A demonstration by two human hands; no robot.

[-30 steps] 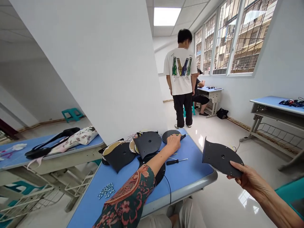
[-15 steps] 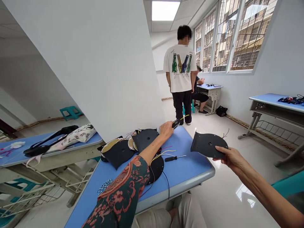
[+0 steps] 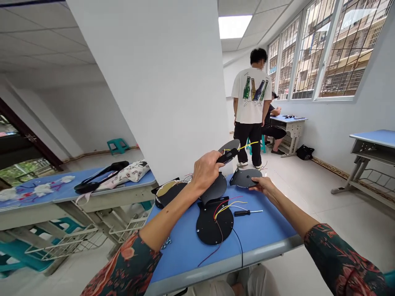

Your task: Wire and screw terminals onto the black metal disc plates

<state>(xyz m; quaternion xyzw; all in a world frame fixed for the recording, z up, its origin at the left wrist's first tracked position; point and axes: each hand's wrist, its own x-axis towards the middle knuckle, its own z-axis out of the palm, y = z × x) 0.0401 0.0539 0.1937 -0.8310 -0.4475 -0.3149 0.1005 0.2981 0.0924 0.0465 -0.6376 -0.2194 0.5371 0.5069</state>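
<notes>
My left hand [image 3: 206, 169] is raised above the blue table [image 3: 265, 234], closed on a small black round part [image 3: 228, 149] with yellow wires trailing from it. At the table's far edge, my right hand [image 3: 262, 186] grips a black fan-shaped plate [image 3: 245, 177]. Between the hands lies a black round plate [image 3: 214, 220] with red, yellow and black wires. A black-handled screwdriver [image 3: 247, 212] lies just right of it. More black plates [image 3: 173, 191] are stacked at the back left.
A white pillar [image 3: 160, 82] rises behind the table. On the left stands a second blue table [image 3: 46, 197] with a patterned bag [image 3: 131, 172]. A person in a white T-shirt [image 3: 252, 102] stands ahead, another sits at a far desk [image 3: 290, 121].
My left hand lifted the small wired part off the table and up. My right hand swung its black plate in from the right, over the table's far edge. The view panned left.
</notes>
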